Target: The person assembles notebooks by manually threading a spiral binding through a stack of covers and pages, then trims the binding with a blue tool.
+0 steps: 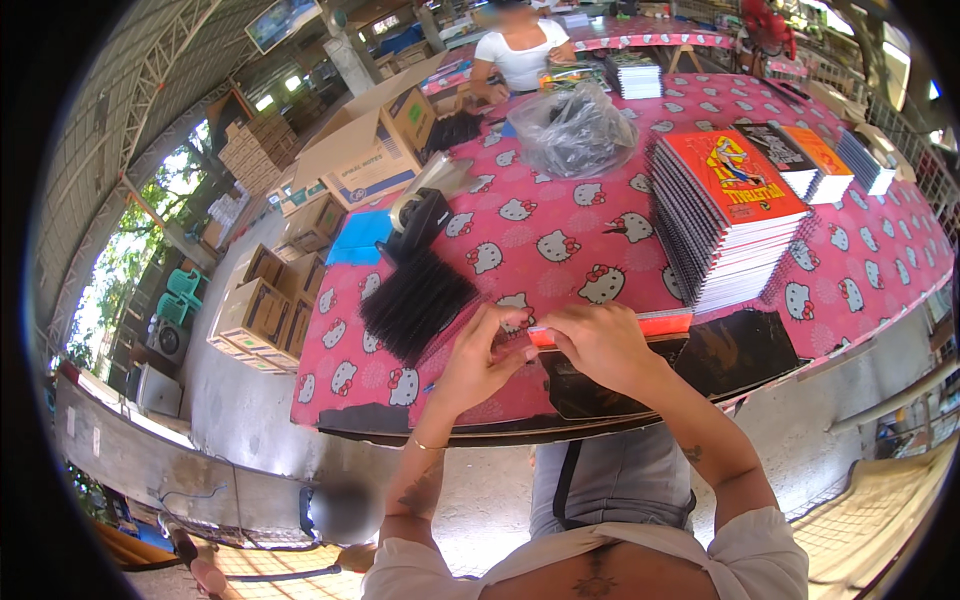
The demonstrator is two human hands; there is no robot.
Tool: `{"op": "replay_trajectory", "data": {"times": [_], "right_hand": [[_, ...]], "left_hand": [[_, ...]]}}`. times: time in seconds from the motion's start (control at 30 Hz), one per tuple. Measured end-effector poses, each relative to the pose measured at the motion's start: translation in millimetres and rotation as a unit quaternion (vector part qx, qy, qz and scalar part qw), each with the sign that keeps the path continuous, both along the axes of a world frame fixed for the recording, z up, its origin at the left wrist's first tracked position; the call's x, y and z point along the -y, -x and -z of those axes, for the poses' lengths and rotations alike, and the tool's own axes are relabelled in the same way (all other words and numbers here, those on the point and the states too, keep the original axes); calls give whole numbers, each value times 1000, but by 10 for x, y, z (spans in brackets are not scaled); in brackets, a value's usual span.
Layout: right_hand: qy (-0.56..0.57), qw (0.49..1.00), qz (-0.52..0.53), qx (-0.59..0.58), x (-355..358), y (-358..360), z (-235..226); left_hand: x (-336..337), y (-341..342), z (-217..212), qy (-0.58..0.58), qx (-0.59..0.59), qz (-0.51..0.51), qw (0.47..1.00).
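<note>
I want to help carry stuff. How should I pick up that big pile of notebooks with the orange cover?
Probably best from both short ends, low down, with two hands under the bottom of the notebook stack. It is tall and leans a little, with wire spirals along the long near-left side, so gripping there or lifting from the top could let the books slide. The pink tablecloth lies bare around its near end.

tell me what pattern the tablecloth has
Pink tablecloth with a repeating white cartoon cat-face print, clearest in the head view.
</note>
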State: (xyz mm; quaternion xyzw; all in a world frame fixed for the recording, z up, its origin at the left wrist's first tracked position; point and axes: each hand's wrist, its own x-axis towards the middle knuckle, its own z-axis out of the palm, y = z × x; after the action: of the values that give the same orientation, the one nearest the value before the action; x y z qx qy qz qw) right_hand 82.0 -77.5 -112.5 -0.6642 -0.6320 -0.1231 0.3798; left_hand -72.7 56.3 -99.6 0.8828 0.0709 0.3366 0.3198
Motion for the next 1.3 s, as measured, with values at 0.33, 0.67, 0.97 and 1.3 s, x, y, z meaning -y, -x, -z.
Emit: {"op": "replay_trajectory", "data": {"times": [0.33, 0.67, 0.97, 1.3], "right_hand": [[15, 998, -43, -30, 18, -50, -13], [78, 995, 2, 68, 184, -111, -88], [112, 992, 15, 61, 397, -224, -102], [108, 993, 3, 55, 296, -260, -41]], "left_hand": [[6, -44, 33, -40, 11, -5, 999], [-190, 16, 45, -51, -128, 27, 990], [-156, -139, 45, -126, -111, 48, 985], [628, -88, 797, -309, -151, -205, 917]]}}
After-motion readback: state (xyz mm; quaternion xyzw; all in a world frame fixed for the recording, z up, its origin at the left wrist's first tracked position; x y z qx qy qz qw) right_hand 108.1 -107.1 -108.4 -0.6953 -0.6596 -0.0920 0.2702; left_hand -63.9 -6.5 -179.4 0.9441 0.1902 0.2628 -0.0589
